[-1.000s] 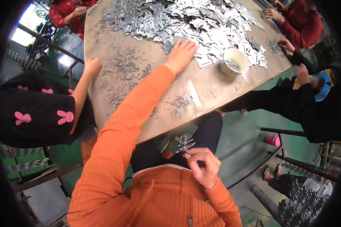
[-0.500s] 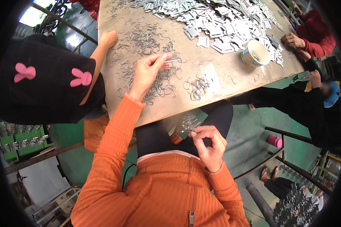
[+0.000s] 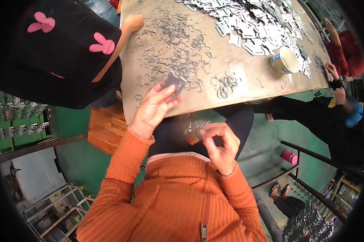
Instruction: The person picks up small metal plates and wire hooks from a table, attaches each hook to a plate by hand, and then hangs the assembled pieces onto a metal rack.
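Observation:
My left hand [image 3: 153,105] is closed on a flat metal plate [image 3: 176,83], pinched between thumb and fingers above the table's near edge. In front of my lap, my right hand [image 3: 223,144] pinches a cluster of small metal pieces [image 3: 197,126]; blur hides their exact shape. Beyond the left hand, bent wire hooks [image 3: 176,54] lie scattered over the table [image 3: 248,90]. A smaller heap of hooks [image 3: 226,84] sits close to the near edge.
A big pile of metal plates [image 3: 258,28] covers the table's far side. Next to it stands a paper cup [image 3: 285,61]. At the left, a person's hand [image 3: 132,22] rests on the table; another person's red sleeve [image 3: 346,54] is at the right. A wooden stool [image 3: 105,129] stands below.
My left hand has drawn back toward me, and the plate in it now shows its broad face. My right hand stays near my lap with its cluster. The whole view has shifted slightly.

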`<state>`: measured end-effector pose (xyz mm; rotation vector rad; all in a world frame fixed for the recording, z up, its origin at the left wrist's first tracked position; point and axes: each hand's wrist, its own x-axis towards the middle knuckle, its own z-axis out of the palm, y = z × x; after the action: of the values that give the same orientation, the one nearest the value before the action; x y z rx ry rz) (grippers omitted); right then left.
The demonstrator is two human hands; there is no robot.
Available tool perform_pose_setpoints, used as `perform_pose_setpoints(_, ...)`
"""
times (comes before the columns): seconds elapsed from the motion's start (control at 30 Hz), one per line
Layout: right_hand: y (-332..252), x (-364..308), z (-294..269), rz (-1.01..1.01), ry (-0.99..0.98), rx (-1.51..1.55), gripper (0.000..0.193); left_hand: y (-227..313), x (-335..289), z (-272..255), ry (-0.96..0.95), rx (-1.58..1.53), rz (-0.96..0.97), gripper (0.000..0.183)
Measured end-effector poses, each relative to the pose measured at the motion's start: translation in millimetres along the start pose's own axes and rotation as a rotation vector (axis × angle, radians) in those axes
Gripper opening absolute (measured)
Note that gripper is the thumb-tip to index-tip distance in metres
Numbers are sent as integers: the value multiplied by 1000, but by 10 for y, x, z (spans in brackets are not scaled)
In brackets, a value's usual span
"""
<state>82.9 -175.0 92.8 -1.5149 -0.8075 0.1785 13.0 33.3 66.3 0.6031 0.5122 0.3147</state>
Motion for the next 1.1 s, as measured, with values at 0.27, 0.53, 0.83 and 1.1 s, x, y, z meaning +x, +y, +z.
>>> perform_pose_setpoints(0.27, -40, 32, 66, -9, -9, -31, 19, -236, -365, 420, -42, 377, 194, 23)
perform_pose_setpoints(0.53, -33, 14, 79, -46, 6, -53, 18, -236, -518, 502, -73, 405, 246, 26)
perform_pose_setpoints(0.83, 42, 25, 19, 8, -75, -127, 20, -305, -570, 445, -152, 663, 351, 28)
perform_pose_setpoints(1.1, 524, 1056, -21, 182, -161, -251, 6, -246, -552, 413, -152, 969, 525, 22)
